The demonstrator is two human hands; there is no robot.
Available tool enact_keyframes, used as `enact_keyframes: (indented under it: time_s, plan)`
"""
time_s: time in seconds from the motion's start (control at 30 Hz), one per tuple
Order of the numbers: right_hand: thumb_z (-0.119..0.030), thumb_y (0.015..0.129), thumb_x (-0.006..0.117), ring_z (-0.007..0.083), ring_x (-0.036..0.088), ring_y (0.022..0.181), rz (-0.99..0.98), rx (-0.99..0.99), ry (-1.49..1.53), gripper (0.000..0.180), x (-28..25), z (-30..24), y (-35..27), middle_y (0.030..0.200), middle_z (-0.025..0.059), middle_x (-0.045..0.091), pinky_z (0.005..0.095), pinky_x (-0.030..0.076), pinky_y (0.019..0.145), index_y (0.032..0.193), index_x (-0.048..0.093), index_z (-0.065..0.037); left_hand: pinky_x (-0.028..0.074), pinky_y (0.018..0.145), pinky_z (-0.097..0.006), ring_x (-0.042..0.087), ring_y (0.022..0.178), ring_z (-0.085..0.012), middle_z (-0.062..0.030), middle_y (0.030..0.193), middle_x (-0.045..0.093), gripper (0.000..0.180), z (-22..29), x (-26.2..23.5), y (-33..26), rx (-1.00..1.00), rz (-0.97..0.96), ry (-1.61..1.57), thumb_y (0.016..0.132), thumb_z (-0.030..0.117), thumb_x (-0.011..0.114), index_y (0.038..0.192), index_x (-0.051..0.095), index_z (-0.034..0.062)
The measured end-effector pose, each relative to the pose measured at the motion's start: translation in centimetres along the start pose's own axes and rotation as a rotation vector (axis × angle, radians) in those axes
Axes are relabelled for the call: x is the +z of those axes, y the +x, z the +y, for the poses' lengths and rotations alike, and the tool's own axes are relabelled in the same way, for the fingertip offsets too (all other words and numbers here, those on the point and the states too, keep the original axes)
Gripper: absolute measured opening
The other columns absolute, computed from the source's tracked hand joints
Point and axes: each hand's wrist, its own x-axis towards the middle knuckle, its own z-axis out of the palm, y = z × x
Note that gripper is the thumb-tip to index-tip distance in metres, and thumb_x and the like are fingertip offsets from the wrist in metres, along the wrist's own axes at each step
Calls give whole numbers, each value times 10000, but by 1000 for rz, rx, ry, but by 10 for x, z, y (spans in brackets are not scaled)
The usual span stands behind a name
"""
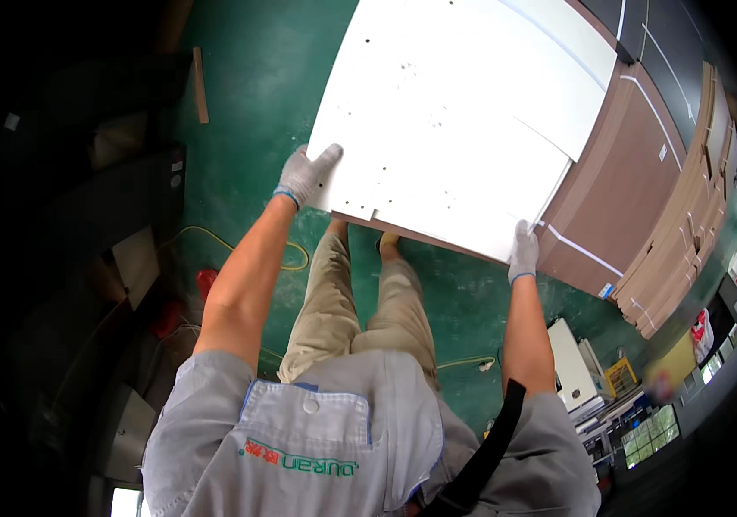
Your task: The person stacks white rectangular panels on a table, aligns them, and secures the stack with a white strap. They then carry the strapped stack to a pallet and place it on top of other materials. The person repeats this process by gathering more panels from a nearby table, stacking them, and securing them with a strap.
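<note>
A large white panel (420,129) with small drilled holes lies across the upper middle, its near edge toward my body. Below that edge a strip of brown board shows. At the panel's left near corner, my gloved left hand (306,175) grips the edge, thumb on top and fingers hidden underneath. My gloved right hand (524,252) is closed at the right near corner, its thumb up along the edge and its other fingers mostly out of sight. Further up, the white surface shows a step and a seam, so more than one white sheet seems to lie there.
Brown boards (614,185) bound with white straps are stacked at the right, with more stacked boards (679,250) beyond. A yellow cord (299,255) trails over the green floor (243,155). A wooden strip (200,86) lies at the upper left. White cabinet-like items (571,366) stand lower right.
</note>
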Motion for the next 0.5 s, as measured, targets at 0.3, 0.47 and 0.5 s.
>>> enact_keyframes:
  time_s: [0.3,0.47,0.5]
  plan:
    - [-498,1039,603,155,632,980,57,-2,164,584,-30,58,1,1154,58,699,316,496,855,1288,653,27,569,820,-354,729,896,-208,-172,1065,748,812,-55,22,-14,111,-30,77,852,618,776,1254,629,-72]
    - [-579,1020,596,124,606,910,128,49,140,687,-30,114,12,1166,20,698,305,462,762,1383,610,4,580,814,-333,726,882,-188,-183,1097,743,812,-39,19,-32,40,18,15,861,610,769,1236,617,-95]
    - [-584,1022,589,131,610,920,142,51,114,700,-26,111,6,1185,22,693,310,465,773,1403,592,3,569,858,-345,718,927,-203,-184,1100,739,757,-42,16,-32,37,8,27,897,554,747,1265,604,-92]
